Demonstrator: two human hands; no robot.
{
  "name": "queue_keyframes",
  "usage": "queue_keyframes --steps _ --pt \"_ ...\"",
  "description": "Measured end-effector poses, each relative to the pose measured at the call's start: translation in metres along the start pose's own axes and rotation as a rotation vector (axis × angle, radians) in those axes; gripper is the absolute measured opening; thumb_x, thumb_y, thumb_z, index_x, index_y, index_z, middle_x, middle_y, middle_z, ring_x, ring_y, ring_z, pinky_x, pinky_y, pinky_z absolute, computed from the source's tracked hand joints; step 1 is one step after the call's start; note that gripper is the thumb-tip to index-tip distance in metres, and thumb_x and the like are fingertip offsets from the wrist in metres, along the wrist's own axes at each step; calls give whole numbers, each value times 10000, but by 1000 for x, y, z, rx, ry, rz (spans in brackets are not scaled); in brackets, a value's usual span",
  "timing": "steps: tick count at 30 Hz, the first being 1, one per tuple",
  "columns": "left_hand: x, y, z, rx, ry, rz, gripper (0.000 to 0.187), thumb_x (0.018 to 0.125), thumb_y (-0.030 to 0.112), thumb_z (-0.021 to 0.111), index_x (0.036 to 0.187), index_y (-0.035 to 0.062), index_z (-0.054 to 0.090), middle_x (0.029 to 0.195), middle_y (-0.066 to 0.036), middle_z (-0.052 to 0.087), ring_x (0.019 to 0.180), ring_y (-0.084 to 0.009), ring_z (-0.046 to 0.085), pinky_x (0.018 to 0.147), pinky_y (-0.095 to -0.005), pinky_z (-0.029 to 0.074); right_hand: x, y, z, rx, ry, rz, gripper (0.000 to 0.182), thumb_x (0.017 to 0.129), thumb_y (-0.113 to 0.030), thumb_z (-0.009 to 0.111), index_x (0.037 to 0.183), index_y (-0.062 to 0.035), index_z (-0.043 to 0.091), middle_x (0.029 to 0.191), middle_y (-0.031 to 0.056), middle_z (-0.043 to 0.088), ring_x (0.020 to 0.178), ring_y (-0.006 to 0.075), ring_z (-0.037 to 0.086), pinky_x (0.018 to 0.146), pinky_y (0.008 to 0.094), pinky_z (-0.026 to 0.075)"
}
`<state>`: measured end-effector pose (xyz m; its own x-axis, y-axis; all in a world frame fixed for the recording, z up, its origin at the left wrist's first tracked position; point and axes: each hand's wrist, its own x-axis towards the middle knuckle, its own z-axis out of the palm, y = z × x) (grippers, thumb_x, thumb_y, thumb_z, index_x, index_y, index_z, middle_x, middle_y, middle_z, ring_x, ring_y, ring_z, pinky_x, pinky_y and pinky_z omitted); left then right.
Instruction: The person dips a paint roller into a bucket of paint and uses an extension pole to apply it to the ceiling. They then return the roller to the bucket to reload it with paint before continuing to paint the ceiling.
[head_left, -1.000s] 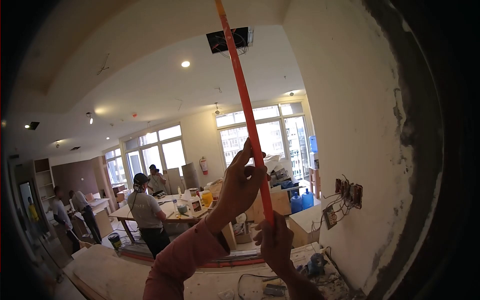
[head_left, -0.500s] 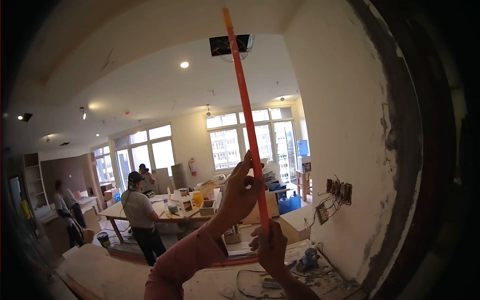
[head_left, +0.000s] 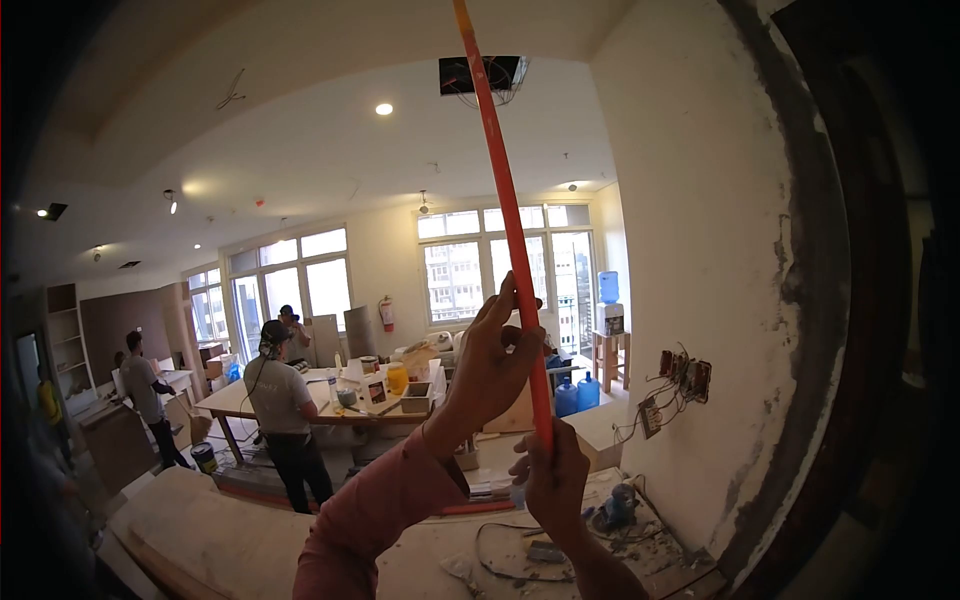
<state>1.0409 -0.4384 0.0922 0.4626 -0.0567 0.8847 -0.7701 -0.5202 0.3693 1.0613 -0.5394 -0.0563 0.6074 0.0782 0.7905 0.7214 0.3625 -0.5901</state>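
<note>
Holding a long orange conduit pipe (head_left: 503, 190) up toward the ceiling, near-vertical, tilted slightly so the top leans toward 11 o'clock and runs out of view at the upper edge. Left hand (head_left: 487, 365) wrapped around the pipe's lower stretch, fingers curled loosely about it, index finger extended up along the tube, pink sleeve (head_left: 375, 510) trailing down toward 7 o'clock. Right hand (head_left: 553, 482) just below, at 5 o'clock from the left, closed around the pipe's bottom end, fingers shut tight on it. Open ceiling hatch (head_left: 483, 75) with loose wires just beside the pipe's upper part, at 12 o'clock. Rough plaster wall (head_left: 690, 200) at 3 o'clock, bare electrical boxes (head_left: 680, 378) with dangling wires on it. Worktable (head_left: 330, 405) cluttered with tins at 9 o'clock from the hands, a person in a grey shirt (head_left: 283, 410) standing at it, back turned. Water jugs (head_left: 577, 395) on the floor past the hands.
</note>
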Motion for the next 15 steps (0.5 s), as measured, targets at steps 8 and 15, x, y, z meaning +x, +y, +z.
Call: queue_keyframes --steps 8,15 --pt "0 -1 -13 2 17 -23 680 928 48 534 1509 -63 200 1224 -171 545 840 -173 685 688 -288 568 2 -2 15 35 -9 22 251 996 -146 523 1180 25 506 776 73 636 562 108 639 476 242 519" --pt "-1 -3 -18 4 19 -46 696 930 65 542 1517 -52 186 1231 -158 549 847 -163 679 702 -288 566 3 1 22 57 -9 17 248 995 -136 524 1178 30 508 777 78 636 556 107 637 474 233 516"
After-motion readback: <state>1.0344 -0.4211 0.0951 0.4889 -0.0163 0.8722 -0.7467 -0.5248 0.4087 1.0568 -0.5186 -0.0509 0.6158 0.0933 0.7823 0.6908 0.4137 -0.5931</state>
